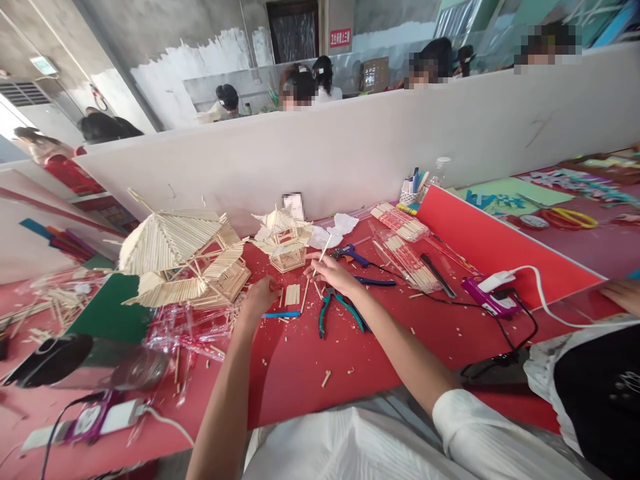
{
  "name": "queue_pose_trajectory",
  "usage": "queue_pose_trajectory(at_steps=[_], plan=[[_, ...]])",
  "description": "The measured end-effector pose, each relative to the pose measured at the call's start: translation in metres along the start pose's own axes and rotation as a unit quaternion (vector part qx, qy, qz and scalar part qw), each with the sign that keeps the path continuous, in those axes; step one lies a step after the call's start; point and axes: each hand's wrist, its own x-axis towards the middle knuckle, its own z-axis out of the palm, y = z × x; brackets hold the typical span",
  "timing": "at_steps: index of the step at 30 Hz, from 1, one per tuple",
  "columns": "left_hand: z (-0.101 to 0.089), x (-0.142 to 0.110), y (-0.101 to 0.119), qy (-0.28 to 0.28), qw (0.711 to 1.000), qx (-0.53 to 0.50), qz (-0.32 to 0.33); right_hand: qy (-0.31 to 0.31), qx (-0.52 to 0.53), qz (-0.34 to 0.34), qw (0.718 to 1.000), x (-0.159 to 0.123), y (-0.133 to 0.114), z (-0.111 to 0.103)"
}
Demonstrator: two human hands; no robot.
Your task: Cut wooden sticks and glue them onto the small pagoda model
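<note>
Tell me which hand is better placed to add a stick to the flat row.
Right, probably: the right hand holds a thin stick near the row of short sticks. The left hand is also near, but whether it holds anything is unclear.

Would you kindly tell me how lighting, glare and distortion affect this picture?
Head view: bright light, with a shadow on the red table beside the left forearm; head view: glints on the crumpled plastic wrap; head view: wide-angle stretching, strongest near the edges; head view: pixelation over some heads, while the stick in the right hand is discernible.
</note>
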Motion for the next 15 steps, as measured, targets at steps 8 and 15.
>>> queue_pose_trajectory(at_steps=[8, 15], plan=[[0.004, -0.01, 0.009, -0.044, 0.998, 0.023, 0.031, -0.046, -0.114, 0.051, 0.991, -0.007, -0.002, -0.002], [0.004, -0.014, 0.021, -0.045, 0.996, 0.073, -0.002, -0.04, -0.255, -0.022, 0.966, -0.01, -0.008, 0.003]])
